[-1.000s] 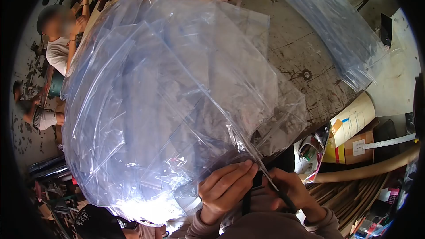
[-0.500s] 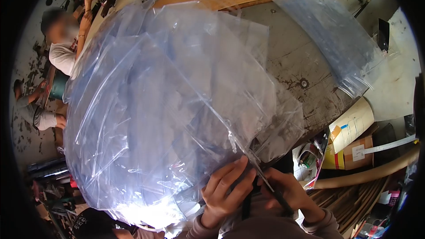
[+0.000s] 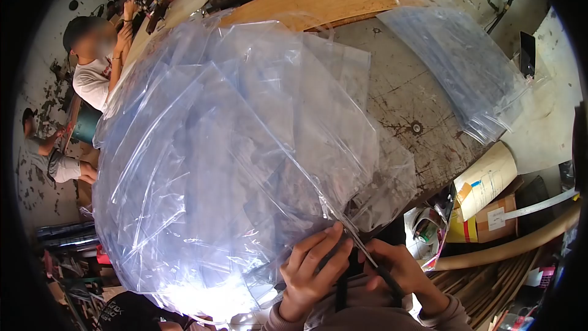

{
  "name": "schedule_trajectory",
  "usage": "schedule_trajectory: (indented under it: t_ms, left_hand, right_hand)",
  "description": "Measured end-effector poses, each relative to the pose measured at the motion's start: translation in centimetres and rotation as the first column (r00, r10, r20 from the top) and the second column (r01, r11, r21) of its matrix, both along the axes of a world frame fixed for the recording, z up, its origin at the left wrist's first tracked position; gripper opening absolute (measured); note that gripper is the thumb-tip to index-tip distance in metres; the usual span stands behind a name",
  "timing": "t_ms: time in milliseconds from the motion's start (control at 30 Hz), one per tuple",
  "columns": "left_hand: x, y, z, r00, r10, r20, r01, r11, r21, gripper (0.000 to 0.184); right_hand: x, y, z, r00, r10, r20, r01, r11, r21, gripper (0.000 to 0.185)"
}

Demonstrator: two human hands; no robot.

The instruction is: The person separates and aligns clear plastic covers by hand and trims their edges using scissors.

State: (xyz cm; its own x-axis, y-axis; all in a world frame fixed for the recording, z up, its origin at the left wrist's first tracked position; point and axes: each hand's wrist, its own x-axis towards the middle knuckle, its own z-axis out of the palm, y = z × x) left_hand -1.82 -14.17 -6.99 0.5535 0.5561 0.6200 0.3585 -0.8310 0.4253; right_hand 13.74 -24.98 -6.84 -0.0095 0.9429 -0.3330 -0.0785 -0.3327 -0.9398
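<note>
A large pile of clear plastic sheets [image 3: 245, 122] spreads across the table in front of me. My left hand [image 3: 313, 265] has its fingers bent over the pile's near edge, gripping the plastic; its thumb is mostly hidden. Close on its right, my right hand [image 3: 401, 270] is closed around the dark handles of a pair of scissors [image 3: 360, 244]. The metal blades point away from me, up and left, and lie along the folded plastic edge. How far apart the blades are is hard to make out.
Another stack of clear plastic [image 3: 453, 61] lies at the far right of the worn table [image 3: 401, 95]. A phone [image 3: 527, 54] is beyond it. Cardboard boxes [image 3: 493, 217] and a long tan roll [image 3: 508, 248] stand at right. Co-workers [image 3: 92, 79] are at left; a capped head [image 3: 125, 312] is below.
The whole view has shifted slightly, with the pile's far edge now lower in the picture. The scissors' handles look a little further apart. Both hands stay in nearly the same place.
</note>
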Motion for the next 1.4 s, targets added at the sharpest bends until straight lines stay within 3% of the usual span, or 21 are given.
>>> schedule_trajectory:
  t_ms: [100, 200, 267, 367, 400, 433, 467, 533, 567, 633, 667, 700, 767, 800, 833, 867, 933, 1033, 1133, 1367, 1400]
  left_hand:
    - [0.3, -0.1, 0.5, 1.000, 0.015, 0.007, -0.015, 1.000, -0.025, 0.029]
    - [0.4, 0.0, 0.6, 0.999, 0.025, 0.020, -0.024, 0.999, -0.036, 0.028]
    - [0.4, 0.0, 0.4, 0.999, 0.024, 0.030, -0.023, 0.999, -0.029, 0.026]
    - [0.5, -0.1, -0.7, 0.994, 0.036, 0.101, -0.034, 0.999, -0.016, 0.022]
    - [0.8, -0.4, -1.3, 0.946, 0.072, 0.317, -0.030, 0.990, -0.136, 0.024]
    - [1.1, -0.5, -1.5, 0.848, 0.130, 0.513, 0.001, 0.969, -0.248, 0.026]
    - [0.7, -0.6, -1.2, 0.847, 0.131, 0.515, -0.001, 0.969, -0.246, 0.026]
    - [0.0, -0.8, 0.4, 0.955, 0.188, 0.228, -0.114, 0.946, -0.305, 0.039]
    - [0.0, -0.7, 0.0, 0.954, 0.195, 0.229, -0.122, 0.946, -0.299, 0.039]
    - [0.1, -0.7, -0.9, 0.939, 0.191, 0.287, -0.139, 0.971, -0.193, 0.045]
    - [0.0, -0.8, -1.0, 0.933, 0.190, 0.307, -0.148, 0.977, -0.155, 0.047]
    - [-0.1, -0.9, -0.7, 0.938, 0.200, 0.282, -0.146, 0.969, -0.201, 0.046]
    - [-0.2, -1.2, -0.1, 0.941, 0.214, 0.260, -0.151, 0.958, -0.243, 0.045]
    - [-0.3, -1.3, 0.2, 0.910, 0.220, 0.352, -0.044, 0.894, -0.446, 0.041]
    - [-0.3, -1.4, 0.5, 0.866, 0.246, 0.435, 0.086, 0.784, -0.614, 0.038]
    - [-0.5, -1.4, 0.9, 0.862, 0.253, 0.438, 0.078, 0.789, -0.610, 0.038]
    - [-1.0, -1.3, 1.7, 0.850, 0.265, 0.455, 0.189, 0.652, -0.734, 0.031]
    - [-1.8, -1.4, 0.8, 0.808, 0.261, 0.528, 0.295, 0.596, -0.746, 0.032]
    - [-2.1, -1.3, 1.1, 0.783, 0.286, 0.552, 0.349, 0.533, -0.771, 0.029]
    - [-2.1, -1.1, 0.8, 0.745, 0.249, 0.618, 0.405, 0.568, -0.717, 0.026]
    - [-2.2, -1.2, 0.8, 0.726, 0.262, 0.636, 0.430, 0.548, -0.717, 0.025]
  right_hand:
    - [0.2, 0.0, 0.4, 1.000, -0.010, -0.008, 0.010, 0.999, -0.031, 0.059]
    - [0.2, 0.0, 0.3, 0.999, 0.027, 0.024, -0.026, 0.998, -0.051, 0.052]
    - [0.0, 0.0, 0.2, 0.996, -0.003, -0.095, -0.002, 0.999, -0.052, 0.049]
    - [0.3, -0.5, 1.0, 0.992, -0.056, -0.112, 0.044, 0.994, -0.100, 0.050]
    - [0.6, -0.8, 1.1, 0.992, -0.054, -0.113, 0.043, 0.994, -0.101, 0.050]
    - [1.1, -1.0, 1.0, 0.992, -0.124, 0.002, 0.124, 0.992, -0.027, 0.052]
    - [1.5, -1.3, 1.1, 0.974, -0.199, 0.111, 0.193, 0.979, 0.058, 0.053]
    - [2.4, -1.0, 2.9, 0.891, -0.323, 0.319, 0.310, 0.946, 0.092, 0.053]
    - [2.5, -0.7, 3.2, 0.813, -0.408, 0.416, 0.379, 0.912, 0.156, 0.054]
    - [3.4, 0.2, 2.9, 0.564, -0.501, 0.656, 0.334, 0.865, 0.374, 0.059]
    - [3.1, 0.7, 3.4, 0.521, -0.529, 0.670, 0.466, 0.834, 0.296, 0.058]
    - [3.0, 1.2, 3.5, 0.524, -0.529, 0.668, 0.461, 0.835, 0.300, 0.058]
    - [3.0, 2.1, 3.5, 0.326, -0.543, 0.774, 0.457, 0.807, 0.374, 0.055]
    - [3.1, 2.5, 3.5, 0.220, -0.544, 0.810, 0.445, 0.795, 0.413, 0.053]
    - [3.2, 2.7, 3.6, 0.225, -0.545, 0.807, 0.436, 0.798, 0.417, 0.053]
    - [3.4, 2.9, 3.6, 0.183, -0.530, 0.828, 0.419, 0.804, 0.422, 0.053]
    - [3.7, 3.5, 3.6, 0.107, -0.519, 0.848, 0.387, 0.807, 0.445, 0.052]
    - [5.0, 4.1, 2.9, 0.016, -0.522, 0.853, 0.335, 0.806, 0.487, 0.051]
    - [5.8, 4.7, 2.9, 0.008, -0.503, 0.864, 0.333, 0.816, 0.472, 0.049]
    - [5.8, 4.6, 3.4, 0.007, -0.417, 0.909, 0.296, 0.869, 0.396, 0.045]
    - [5.3, 4.6, 3.6, -0.047, -0.443, 0.895, 0.273, 0.857, 0.438, 0.045]
